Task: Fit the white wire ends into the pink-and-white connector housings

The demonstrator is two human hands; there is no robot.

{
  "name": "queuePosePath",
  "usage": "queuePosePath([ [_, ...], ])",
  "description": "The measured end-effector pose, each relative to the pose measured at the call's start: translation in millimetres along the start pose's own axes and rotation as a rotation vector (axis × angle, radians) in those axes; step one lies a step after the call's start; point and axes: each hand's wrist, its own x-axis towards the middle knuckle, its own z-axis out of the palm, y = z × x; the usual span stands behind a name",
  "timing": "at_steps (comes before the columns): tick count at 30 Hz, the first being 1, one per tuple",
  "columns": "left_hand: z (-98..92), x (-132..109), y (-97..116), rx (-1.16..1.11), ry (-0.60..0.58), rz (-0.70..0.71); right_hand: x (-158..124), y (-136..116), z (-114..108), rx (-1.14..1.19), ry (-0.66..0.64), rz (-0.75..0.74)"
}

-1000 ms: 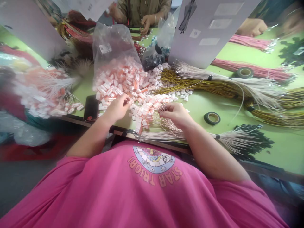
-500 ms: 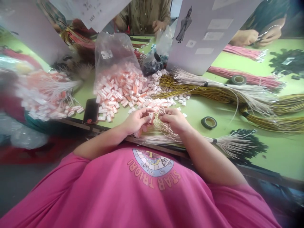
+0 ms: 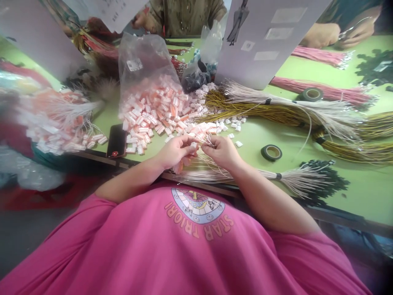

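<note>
At the table's near edge my left hand [image 3: 176, 152] is closed on a small white-and-orange plastic connector housing [image 3: 193, 146]. Close beside it, my right hand [image 3: 223, 152] pinches thin white wires [image 3: 209, 140], their ends fanning out between the two hands. Exactly how wire and housing meet is too small to make out. Below the hands lies a bundle of white wires [image 3: 202, 176], banded with black tape, with black connectors [image 3: 325, 184] at its right end. Just beyond the hands a heap of white-and-orange housings [image 3: 153, 110] spills from a clear plastic bag [image 3: 145, 57].
A phone [image 3: 116, 140] lies left of the heap. Black tape rolls [image 3: 271, 153] and yellow-and-black wire bundles [image 3: 276, 119] lie to the right. More wired housings [image 3: 58, 119] are at the left. Upright grey panels [image 3: 260, 45] divide the table. Co-workers' hands [image 3: 322, 36] show beyond.
The view has tilted slightly, so the table appears higher. My hands stay close together, still holding the housing and wires. The co-worker's hands across the table have shifted.
</note>
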Motion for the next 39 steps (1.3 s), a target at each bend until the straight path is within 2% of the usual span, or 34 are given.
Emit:
queuePosePath([
  [5,2.2,-1.2,-3.0,0.164,0.035,0.045,-2.1,0.9,2.5,-0.093,0.007,-0.018],
  [11,-1.8,-2.0,-5.3,0.248,0.061,0.084,1.4,-0.6,-0.7,0.039,-0.123,0.093],
  [16,1.3,-0.7,-8.5,0.207,0.04,0.069,2.2,3.1,3.2,0.025,-0.046,0.043],
  [26,1.9,3.5,-9.6,0.042,0.033,0.042,-1.2,-0.9,2.4,-0.046,-0.029,0.006],
  [31,2.7,2.3,-11.3,0.201,0.063,0.069,-1.4,-1.3,4.3,-0.055,-0.044,0.013],
  [36,-1.2,-6.1,-7.7,0.325,0.041,0.112,0.2,0.9,1.6,-0.026,-0.055,-0.008],
  [39,-7.8,-11.8,-2.5,0.535,0.002,0.237,3.3,5.2,-2.5,0.046,-0.128,-0.025],
])
